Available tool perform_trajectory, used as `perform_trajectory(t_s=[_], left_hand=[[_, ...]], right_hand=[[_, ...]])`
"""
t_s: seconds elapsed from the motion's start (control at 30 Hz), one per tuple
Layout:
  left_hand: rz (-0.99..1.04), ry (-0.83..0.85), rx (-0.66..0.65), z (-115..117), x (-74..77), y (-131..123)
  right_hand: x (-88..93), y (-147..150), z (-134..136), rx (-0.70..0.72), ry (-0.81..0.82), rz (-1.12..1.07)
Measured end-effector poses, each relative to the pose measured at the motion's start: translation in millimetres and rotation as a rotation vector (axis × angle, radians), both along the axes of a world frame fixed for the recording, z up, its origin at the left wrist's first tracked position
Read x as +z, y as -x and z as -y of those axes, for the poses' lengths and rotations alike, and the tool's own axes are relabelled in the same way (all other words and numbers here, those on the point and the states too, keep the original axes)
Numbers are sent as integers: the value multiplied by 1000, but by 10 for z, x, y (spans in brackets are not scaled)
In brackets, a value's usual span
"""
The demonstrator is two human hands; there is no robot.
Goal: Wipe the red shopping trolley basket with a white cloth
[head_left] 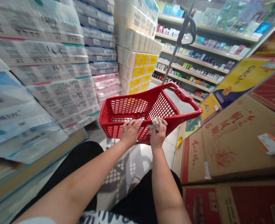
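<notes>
A red plastic shopping basket (125,124) with honeycomb-holed sides stands before me, its handle (188,101) toward the right. A long metal pole rises behind it, with a grey loop part near the top. My left hand (130,133) grips the near rim, fingers curled over the edge. To its right, my right hand (158,137) holds a crumpled whitish cloth (163,121) against the same rim. Nothing shows inside the basket except its perforated walls. The thumb of my left hand is hidden.
Stacked tissue packs (58,71) line the left side, with yellow-labelled packs (143,67) farther back. Cardboard cartons (235,140) are piled close on the right. Shelves of small boxed goods (198,49) stand behind. Pale floor tiles (118,193) run between my legs.
</notes>
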State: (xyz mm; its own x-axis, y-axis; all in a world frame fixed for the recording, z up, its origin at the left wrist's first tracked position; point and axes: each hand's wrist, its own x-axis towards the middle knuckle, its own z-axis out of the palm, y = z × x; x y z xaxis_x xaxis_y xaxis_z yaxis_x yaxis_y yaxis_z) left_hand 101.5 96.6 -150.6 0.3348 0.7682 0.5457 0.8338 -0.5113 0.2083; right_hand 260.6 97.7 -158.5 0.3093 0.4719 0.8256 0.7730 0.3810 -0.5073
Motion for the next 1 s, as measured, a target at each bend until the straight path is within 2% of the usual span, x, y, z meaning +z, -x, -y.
perform_trajectory(t_s=[0.1,0.23,0.4,0.57,0.77,0.83,0.93,1.0], left_hand=[[15,-3,4,-5,-15,-3],[16,-1,-9,-9,-28,-6],[29,-8,-11,-8,-33,-12],[13,-7,-23,-5,-29,-8],[-4,-16,-8,6,-33,-25],[-28,-21,-12,-7,-27,-3],[-89,-35,-64,-44,-11,86],[-114,-47,-95,-62,-7,155]], right_hand=[[63,-13,9,97,47,97],[131,-14,11,-55,64,8],[162,-12,-1,8,109,122],[162,-101,-8,-165,13,-7],[88,-6,13,23,83,202],[74,2,22,-6,77,181],[82,-32,29,-123,41,85],[92,-34,35,-115,55,106]])
